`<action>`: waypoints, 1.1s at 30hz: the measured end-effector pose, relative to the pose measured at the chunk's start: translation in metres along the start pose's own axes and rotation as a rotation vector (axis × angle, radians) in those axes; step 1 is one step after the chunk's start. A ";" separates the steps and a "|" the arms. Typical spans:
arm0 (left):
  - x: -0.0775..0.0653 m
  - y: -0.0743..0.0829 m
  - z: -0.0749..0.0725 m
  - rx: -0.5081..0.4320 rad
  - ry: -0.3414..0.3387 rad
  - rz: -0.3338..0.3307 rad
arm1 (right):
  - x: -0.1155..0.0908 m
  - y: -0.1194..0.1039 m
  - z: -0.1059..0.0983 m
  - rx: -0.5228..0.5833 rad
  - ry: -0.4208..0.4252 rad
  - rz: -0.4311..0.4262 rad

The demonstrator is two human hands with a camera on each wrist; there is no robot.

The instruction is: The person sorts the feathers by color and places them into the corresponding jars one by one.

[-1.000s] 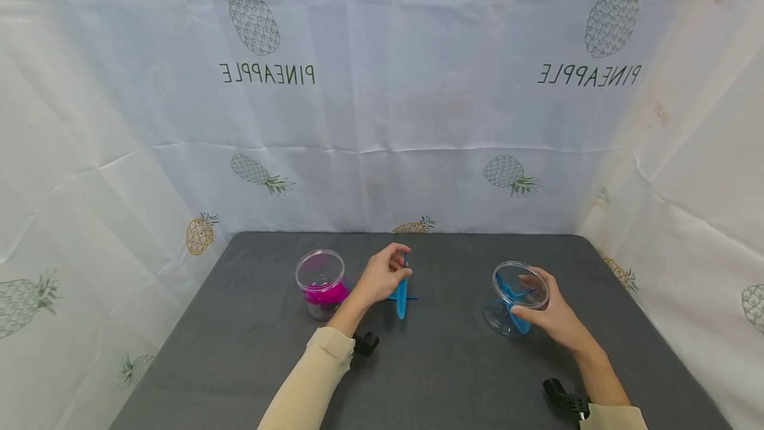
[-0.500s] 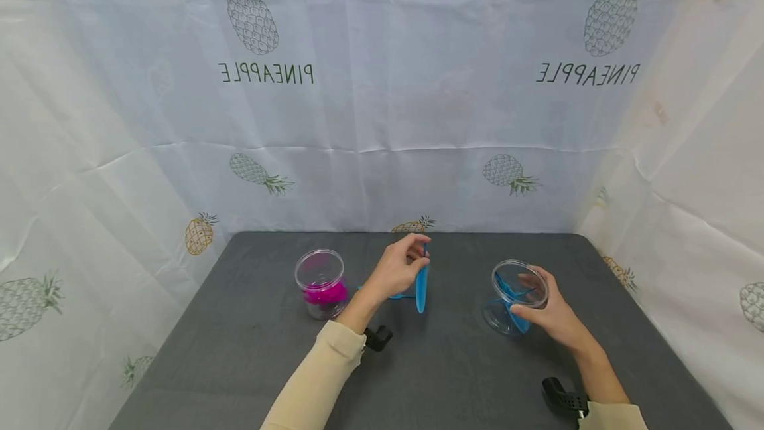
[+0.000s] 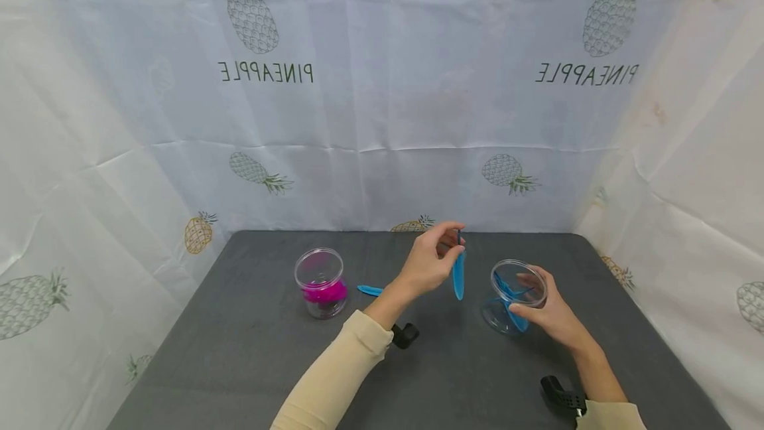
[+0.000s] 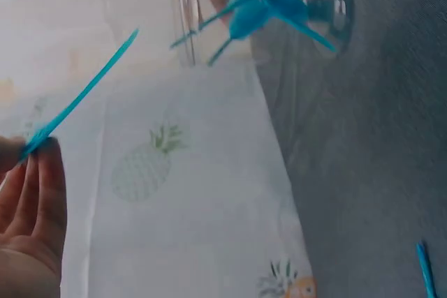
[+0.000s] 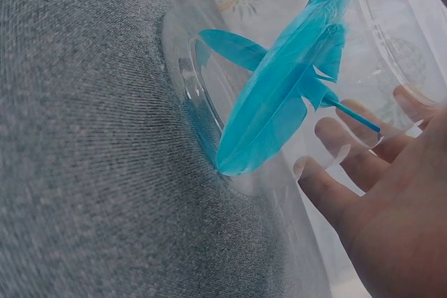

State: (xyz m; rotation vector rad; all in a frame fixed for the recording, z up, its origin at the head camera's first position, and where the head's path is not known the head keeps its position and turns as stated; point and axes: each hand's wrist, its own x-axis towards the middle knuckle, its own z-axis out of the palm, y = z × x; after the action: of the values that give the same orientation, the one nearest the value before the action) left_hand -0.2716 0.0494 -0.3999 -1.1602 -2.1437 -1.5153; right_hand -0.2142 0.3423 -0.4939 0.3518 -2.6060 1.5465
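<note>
In the head view my left hand pinches a blue feather by its quill, vane hanging down, above the table between the two jars. Seen from the left wrist, the feather slants upward from the thumb and fingertips. My right hand grips a clear jar from its right side, its mouth uncovered. Several blue feathers stand crossed inside that jar. Another blue feather lies on the table, partly hidden behind my left forearm.
A second clear jar with bright pink feathers inside stands left of my left arm. The dark grey table ends at a white pineapple-print curtain, which also hangs along both sides.
My left hand has carried the blue feather rightward from the table's middle, closer to the jar in my right hand. The right hand and both jars have stayed in place.
</note>
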 end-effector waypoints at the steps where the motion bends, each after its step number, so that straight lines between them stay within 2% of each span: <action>1: 0.002 0.002 0.002 0.001 0.014 0.011 | 0.000 0.000 0.001 0.002 0.000 0.001; 6: 0.015 0.009 0.014 -0.011 0.076 0.058 | 0.002 -0.002 0.001 0.004 0.001 0.012; 11: 0.025 0.010 0.028 -0.058 0.138 0.081 | 0.004 -0.005 0.000 -0.022 0.008 0.018; 19: 0.030 0.003 0.056 -0.131 0.241 0.057 | 0.004 -0.007 0.001 -0.024 0.007 0.040; 22: 0.027 -0.002 0.067 -0.142 0.244 0.017 | 0.004 -0.006 0.002 -0.029 0.009 0.049; 28: 0.016 -0.012 0.084 -0.147 0.208 -0.125 | 0.003 -0.003 0.003 -0.043 0.009 0.043; 30: 0.012 -0.014 0.088 -0.143 0.187 -0.149 | 0.003 -0.002 0.003 -0.042 0.008 0.040; 33: 0.006 -0.017 0.093 -0.101 0.151 -0.148 | 0.003 -0.002 0.003 -0.032 0.013 0.039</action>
State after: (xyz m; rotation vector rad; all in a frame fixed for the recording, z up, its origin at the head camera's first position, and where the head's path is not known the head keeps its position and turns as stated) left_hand -0.2677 0.1319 -0.4459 -0.9016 -2.1135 -1.7336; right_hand -0.2160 0.3381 -0.4929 0.2896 -2.6399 1.5111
